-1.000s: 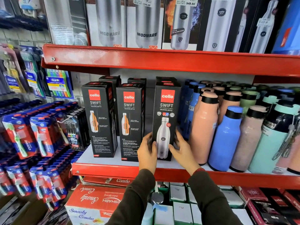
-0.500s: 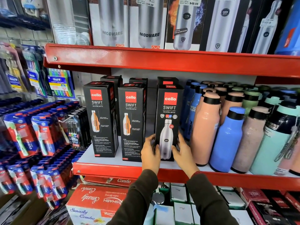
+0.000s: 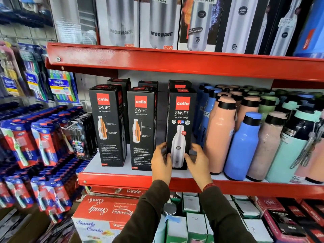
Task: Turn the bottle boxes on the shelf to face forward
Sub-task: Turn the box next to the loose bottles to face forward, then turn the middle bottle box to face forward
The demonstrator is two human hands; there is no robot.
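Observation:
Three tall black Cello Swift bottle boxes stand in a row at the front of the red shelf [image 3: 115, 179]. The left box [image 3: 107, 125] and the middle box [image 3: 141, 128] show an orange cutaway bottle and small text. The right box [image 3: 181, 127] shows a steel bottle on its front. My left hand [image 3: 161, 162] grips the right box's lower left edge. On its lower right edge rests my right hand [image 3: 197, 160], fingers spread around the corner. More black boxes stand behind the front row, mostly hidden.
Loose bottles, peach [image 3: 220, 135], blue [image 3: 242, 146] and mint, crowd the shelf just right of the boxes. Toothbrush packs [image 3: 42, 137] hang at the left. Boxed steel bottles [image 3: 161, 23] fill the upper shelf. A red Smarty Combo carton [image 3: 103, 214] sits below.
The right box has stayed between my hands, shifting slightly on the shelf; my hands slid a little along its lower edges. The other two boxes have not moved.

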